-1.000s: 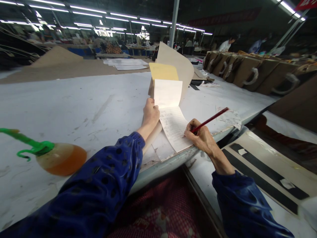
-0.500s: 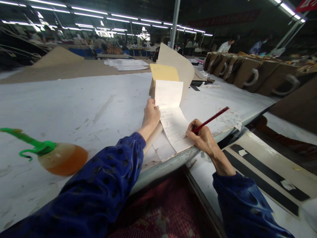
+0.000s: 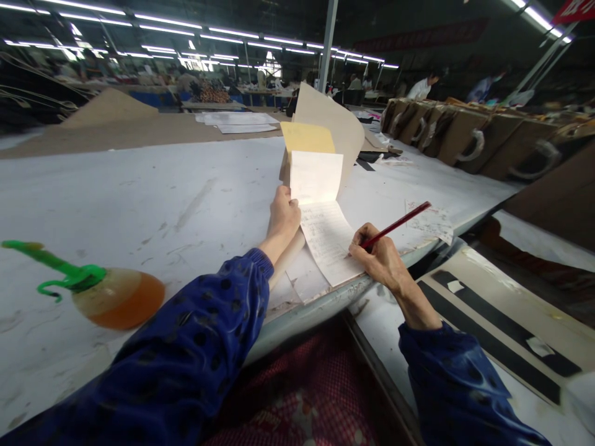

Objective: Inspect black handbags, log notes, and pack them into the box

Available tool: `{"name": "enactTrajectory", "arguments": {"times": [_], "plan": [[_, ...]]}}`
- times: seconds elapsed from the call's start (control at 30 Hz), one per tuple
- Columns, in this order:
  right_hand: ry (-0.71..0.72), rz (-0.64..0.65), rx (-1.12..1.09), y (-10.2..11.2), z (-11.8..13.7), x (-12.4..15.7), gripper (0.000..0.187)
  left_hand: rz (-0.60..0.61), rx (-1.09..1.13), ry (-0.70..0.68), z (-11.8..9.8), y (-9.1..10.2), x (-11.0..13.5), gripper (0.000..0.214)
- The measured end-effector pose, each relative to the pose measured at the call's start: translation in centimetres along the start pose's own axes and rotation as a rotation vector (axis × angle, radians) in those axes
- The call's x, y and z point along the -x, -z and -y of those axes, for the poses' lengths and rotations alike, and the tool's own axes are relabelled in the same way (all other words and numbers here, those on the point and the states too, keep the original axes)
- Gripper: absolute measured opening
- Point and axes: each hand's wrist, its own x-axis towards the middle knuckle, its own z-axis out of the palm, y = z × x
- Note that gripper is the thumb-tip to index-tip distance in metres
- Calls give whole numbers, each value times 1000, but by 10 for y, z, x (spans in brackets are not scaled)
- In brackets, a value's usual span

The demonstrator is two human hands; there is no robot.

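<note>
A small notebook [image 3: 325, 229] lies folded open at the edge of the white table, its lower page lined and covered with handwriting. My left hand [image 3: 284, 214] is closed on the notebook's left edge, thumb on the page near the fold. A dark red pencil [image 3: 404, 222] slants up to the right out of my right hand [image 3: 377, 251], which pinches it with the tip down at the lower part of the written page. Behind the notebook stand a yellow sheet [image 3: 309, 137] and a curled beige card [image 3: 328, 111].
A round bottle [image 3: 123, 297] of orange liquid with a green spout lies at the left on the table [image 3: 209, 186]. A scribbled paper [image 3: 430, 222] rests by the right edge. Lower right is a board with black strips [image 3: 493, 328]. Brown bundles [image 3: 478, 130] line the far right; people work beyond.
Hardly anything differs. The pencil's upper end has shifted very slightly, while both hands and the notebook keep their places.
</note>
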Motion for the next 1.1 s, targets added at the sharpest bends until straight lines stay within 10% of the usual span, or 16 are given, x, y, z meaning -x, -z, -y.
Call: {"name": "enactTrajectory", "arguments": {"times": [0.37, 0.8, 1.1], "plan": [[-10, -13, -38, 0, -3, -1, 7, -6, -41, -18, -2, 0, 0, 20], [40, -240, -726, -2, -10, -9, 23, 1, -39, -18, -3, 2, 4, 15], [122, -389, -683, 36, -12, 27, 29, -40, -37, -1, -6, 5, 2, 14]]}}
